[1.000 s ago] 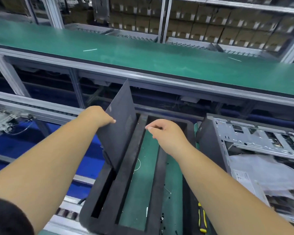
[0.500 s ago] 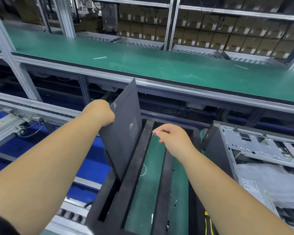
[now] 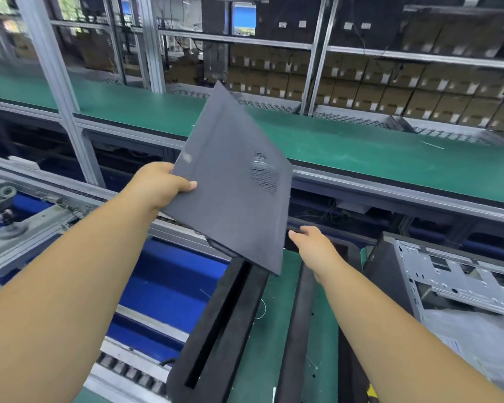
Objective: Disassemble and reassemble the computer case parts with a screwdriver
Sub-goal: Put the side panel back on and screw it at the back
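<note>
Factory assembly line: a green conveyor belt (image 3: 361, 146) crosses the upper half of the frame on an aluminium frame, with shelves of cardboard boxes (image 3: 390, 91) behind it along the top. A roller track (image 3: 128, 370) with blue panels beneath runs through the lower left. At lower centre, a green-topped bench (image 3: 274, 344) carries a black foam fixture (image 3: 221, 330) with a long slot along its left rail. The left hand (image 3: 160, 184), at centre left, grips the left edge of a dark side panel (image 3: 233, 199), thumb on the near face and fingers hidden behind it. The panel is held in the air, tilted, one corner pointing toward the top of the frame and the lowest corner just above the far end of the fixture; a perforated vent patch shows near its right edge. The right hand (image 3: 312, 242), at centre right just beside the panel's lower right edge, has fingers loosely extended and holds nothing; whether it touches the panel cannot be told. At lower right, an open computer case (image 3: 448, 286) lies on its side, bare metal chassis facing up, with a grey sheet lying in it. A yellow object, mostly hidden by the right forearm, shows at the bottom edge.
</note>
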Demonstrator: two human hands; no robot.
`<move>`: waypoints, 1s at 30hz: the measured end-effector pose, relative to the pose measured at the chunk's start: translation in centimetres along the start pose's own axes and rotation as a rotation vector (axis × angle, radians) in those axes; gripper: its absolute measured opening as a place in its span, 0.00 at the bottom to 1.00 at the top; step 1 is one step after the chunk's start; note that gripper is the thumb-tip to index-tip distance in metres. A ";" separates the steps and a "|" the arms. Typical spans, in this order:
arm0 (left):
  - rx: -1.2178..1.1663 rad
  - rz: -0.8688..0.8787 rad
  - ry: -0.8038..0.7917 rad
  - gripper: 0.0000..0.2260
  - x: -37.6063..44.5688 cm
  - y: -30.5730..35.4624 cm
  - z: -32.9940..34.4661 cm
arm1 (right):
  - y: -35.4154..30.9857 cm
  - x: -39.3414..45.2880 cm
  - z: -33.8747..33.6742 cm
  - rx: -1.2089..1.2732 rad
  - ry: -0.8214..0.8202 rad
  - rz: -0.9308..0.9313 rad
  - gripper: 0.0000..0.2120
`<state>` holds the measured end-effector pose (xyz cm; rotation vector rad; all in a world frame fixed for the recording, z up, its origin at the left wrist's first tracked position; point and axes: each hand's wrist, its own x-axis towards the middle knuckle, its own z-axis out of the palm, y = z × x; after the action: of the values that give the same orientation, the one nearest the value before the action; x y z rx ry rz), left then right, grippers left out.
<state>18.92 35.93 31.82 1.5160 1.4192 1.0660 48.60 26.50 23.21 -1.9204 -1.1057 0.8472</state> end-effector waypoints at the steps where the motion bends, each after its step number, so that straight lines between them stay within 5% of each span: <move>1: -0.087 -0.034 -0.037 0.05 -0.1 -0.7 -0.1 | 0.1 0.2 -0.1 0.009 0.010 0.041 0.31; 5: -0.341 -0.170 -0.173 0.08 -1.0 -2.9 0.6 | 0.6 0.7 -1.7 0.104 0.100 0.183 0.36; 10: -0.481 -0.193 -0.258 0.09 -2.7 -4.6 3.7 | 2.2 -0.1 -5.3 0.161 0.310 0.071 0.24; 30: -0.457 -0.260 -0.503 0.10 -20.0 1.3 28.3 | 19.3 -12.7 -30.0 -0.077 0.510 0.229 0.18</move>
<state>45.55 15.93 22.17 1.1236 0.9121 0.7164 75.78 0.13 23.95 -2.1898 -0.6274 0.3923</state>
